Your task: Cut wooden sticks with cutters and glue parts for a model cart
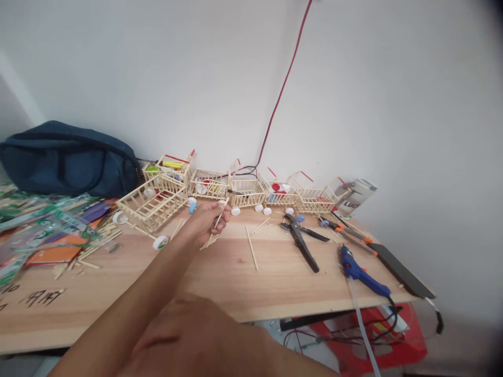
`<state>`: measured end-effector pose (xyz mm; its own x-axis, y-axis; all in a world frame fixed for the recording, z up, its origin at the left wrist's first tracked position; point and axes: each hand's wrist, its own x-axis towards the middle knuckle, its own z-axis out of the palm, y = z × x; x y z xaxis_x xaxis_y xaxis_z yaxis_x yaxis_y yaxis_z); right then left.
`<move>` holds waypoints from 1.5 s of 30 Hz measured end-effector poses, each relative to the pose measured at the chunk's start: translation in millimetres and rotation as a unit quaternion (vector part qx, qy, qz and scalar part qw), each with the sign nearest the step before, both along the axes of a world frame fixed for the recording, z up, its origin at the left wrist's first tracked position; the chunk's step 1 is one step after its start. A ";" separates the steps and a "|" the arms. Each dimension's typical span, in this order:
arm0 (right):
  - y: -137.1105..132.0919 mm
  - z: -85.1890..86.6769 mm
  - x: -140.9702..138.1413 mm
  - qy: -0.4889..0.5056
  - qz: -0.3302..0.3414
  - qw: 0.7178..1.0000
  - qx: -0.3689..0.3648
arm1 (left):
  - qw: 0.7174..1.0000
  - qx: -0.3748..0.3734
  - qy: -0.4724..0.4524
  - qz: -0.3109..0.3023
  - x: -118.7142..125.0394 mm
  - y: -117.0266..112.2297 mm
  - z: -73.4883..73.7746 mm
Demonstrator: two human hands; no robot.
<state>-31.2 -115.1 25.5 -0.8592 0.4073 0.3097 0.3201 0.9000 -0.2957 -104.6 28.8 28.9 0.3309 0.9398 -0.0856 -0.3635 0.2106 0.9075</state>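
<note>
My left hand reaches over the middle of the table, its fingers pinching a thin wooden stick held slanted. Several short sticks lie just under that hand. Beside it on the left stands a small cart of glued wooden sticks with white bottle-cap wheels. Close to the camera, low in the picture, is my right hand, near the table's front edge. Its fingers are hidden. Loose sticks lie on the table to the right of my left hand.
More stick carts line the wall, some holding small items. Black cutting pliers, a blue glue gun and orange-handled pliers lie on the right. A blue bag and plastic wrappers fill the left. A red stool stands below.
</note>
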 end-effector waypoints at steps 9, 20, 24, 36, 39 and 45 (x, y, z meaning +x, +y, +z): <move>36.8 13.4 52.3 -0.083 -0.125 0.987 -0.056 | 1.000 0.026 0.007 0.006 -3.7 -7.9 18.4; 95.6 -5.9 58.0 -0.065 -0.284 0.956 0.007 | 0.999 0.047 -0.013 -0.020 -8.7 -9.5 23.2; 107.0 -15.0 56.3 -0.076 -0.272 0.959 0.022 | 0.999 0.038 -0.023 -0.004 -11.8 -7.5 25.8; 114.8 -32.7 57.5 -0.083 -0.255 0.963 0.039 | 0.999 0.034 -0.016 0.010 -16.0 -5.0 25.9; 116.8 -35.9 56.9 -0.075 -0.256 0.963 0.044 | 0.999 0.038 -0.015 0.015 -17.0 -3.1 24.2; 121.3 -43.0 56.2 -0.061 -0.257 0.962 0.064 | 0.999 0.035 -0.006 0.014 -17.2 -1.4 23.4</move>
<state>25.0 6.2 -17.4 -0.5869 0.7539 0.2953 0.7587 0.6394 -0.1245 -121.8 27.4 52.3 0.3055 0.9520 -0.0157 -0.3784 0.1366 0.9155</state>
